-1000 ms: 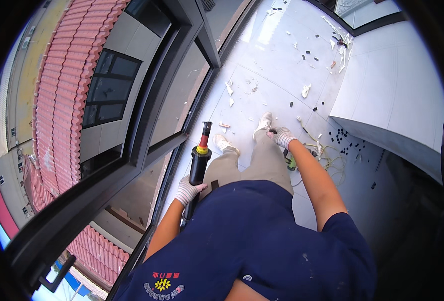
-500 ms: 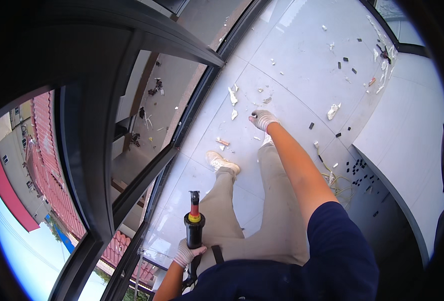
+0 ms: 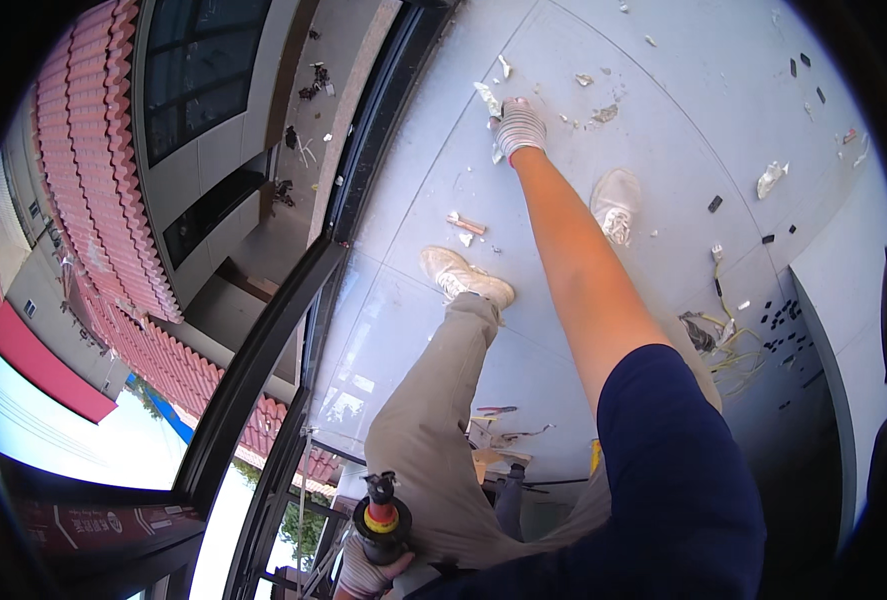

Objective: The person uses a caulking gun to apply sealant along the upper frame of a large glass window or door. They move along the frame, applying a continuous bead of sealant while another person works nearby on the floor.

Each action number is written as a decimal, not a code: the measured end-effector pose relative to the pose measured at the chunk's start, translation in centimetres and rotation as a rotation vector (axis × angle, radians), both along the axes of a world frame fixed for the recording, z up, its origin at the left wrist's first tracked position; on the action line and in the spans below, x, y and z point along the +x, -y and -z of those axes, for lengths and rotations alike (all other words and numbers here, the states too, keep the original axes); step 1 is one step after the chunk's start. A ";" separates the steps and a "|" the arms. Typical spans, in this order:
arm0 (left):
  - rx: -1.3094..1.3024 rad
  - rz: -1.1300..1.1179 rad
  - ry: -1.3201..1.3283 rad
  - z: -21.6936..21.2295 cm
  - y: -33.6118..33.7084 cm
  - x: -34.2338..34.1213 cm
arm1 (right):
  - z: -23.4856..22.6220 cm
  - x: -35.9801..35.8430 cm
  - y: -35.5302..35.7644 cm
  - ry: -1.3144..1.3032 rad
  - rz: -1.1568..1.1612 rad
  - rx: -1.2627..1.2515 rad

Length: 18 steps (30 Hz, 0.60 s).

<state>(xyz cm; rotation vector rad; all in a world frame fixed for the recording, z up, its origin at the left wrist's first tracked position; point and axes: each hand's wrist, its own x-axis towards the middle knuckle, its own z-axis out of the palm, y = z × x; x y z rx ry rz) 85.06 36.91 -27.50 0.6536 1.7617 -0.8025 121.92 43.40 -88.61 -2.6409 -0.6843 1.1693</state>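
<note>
Right hand (image 3: pixel 519 128), in a grey knit work glove, is stretched far out along the pale grey tiled floor (image 3: pixel 683 90), its fingers curled down onto a scrap of white debris (image 3: pixel 490 98) at the fingertips; whether it has actually pinched the scrap I cannot tell. A second ago this hand was down close by the white shoes among the small black screws; half a second ago it was already extending. So the reach has lengthened steadily, and the body has leaned forward with it.

Left hand (image 3: pixel 368 572), also gloved, is closed around the black cylindrical caulking tool with a red and yellow collar (image 3: pixel 382 512), held upright low beside the left thigh. Earlier the tool stood higher in view, near the knee; now it sits at the bottom edge, tucked out of the way.

Around: dark metal window frame (image 3: pixel 263 370) to the left, red tiled roofs (image 3: pixel 93 180) seen through the glass below. More white scraps, a tangle of yellowish cable (image 3: pixel 728 345) and the scattered black screws (image 3: pixel 783 320) lie to the right.

Judgement: the tool is parked while the free hand clears or collects floor debris.
</note>
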 end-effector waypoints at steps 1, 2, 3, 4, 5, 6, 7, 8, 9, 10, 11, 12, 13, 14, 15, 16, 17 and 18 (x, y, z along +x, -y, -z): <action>0.042 0.029 0.111 -0.4 0.3 -1.2 | -0.9 -0.8 1.4 -0.089 0.033 -0.018; 0.044 0.035 0.120 -0.8 0.5 -1.2 | -2.4 -1.2 2.4 -0.159 0.064 -0.023; 0.046 0.044 0.132 -1.3 0.6 -0.9 | -4.3 -1.6 3.7 -0.227 0.098 -0.025; 0.079 -0.008 0.161 -1.8 1.0 -0.6 | -6.6 -1.9 5.4 -0.289 0.129 0.011; 0.073 0.043 0.180 -2.5 1.6 -1.7 | -9.2 -2.0 7.3 -0.350 0.157 0.052; 0.045 0.080 0.208 -3.1 1.5 -1.9 | -11.8 -1.5 9.5 -0.457 0.213 0.064; 0.026 0.112 0.233 -3.6 1.3 -1.7 | -14.4 -1.0 11.3 -0.566 0.257 0.083; 0.019 0.183 0.270 -4.1 1.2 -1.5 | -17.2 -0.8 13.3 -0.682 0.376 0.127; 0.015 0.262 0.302 -4.7 0.8 -1.1 | -20.1 -0.5 15.2 -0.802 0.498 0.175; 0.075 0.296 0.313 -5.5 1.2 -1.4 | -23.3 -0.8 16.0 -0.855 0.491 0.226; 0.132 0.329 0.318 -5.9 1.7 -1.6 | -26.4 -0.8 17.0 -0.913 0.484 0.269; 0.199 0.340 0.365 -6.6 2.4 -1.7 | -31.7 -0.5 16.7 -0.966 0.443 0.278; 0.176 0.322 0.296 -9.0 1.4 1.9 | -37.2 0.0 16.9 -1.019 0.422 0.274; 0.267 0.369 0.380 -9.4 1.3 1.4 | -41.3 0.3 17.8 -1.038 0.329 0.423; 0.277 0.209 0.448 -11.2 1.3 3.6 | -45.5 0.5 17.7 -1.070 0.245 0.433; 0.368 0.298 0.531 -12.6 1.3 4.2 | -50.4 1.0 17.9 -1.089 0.158 0.446; 0.385 0.271 0.552 -14.1 1.3 5.2 | -56.1 2.1 17.4 -1.115 0.131 0.472; 0.399 0.240 0.574 -15.6 1.4 6.2 | -62.5 3.0 16.3 -1.141 0.103 0.492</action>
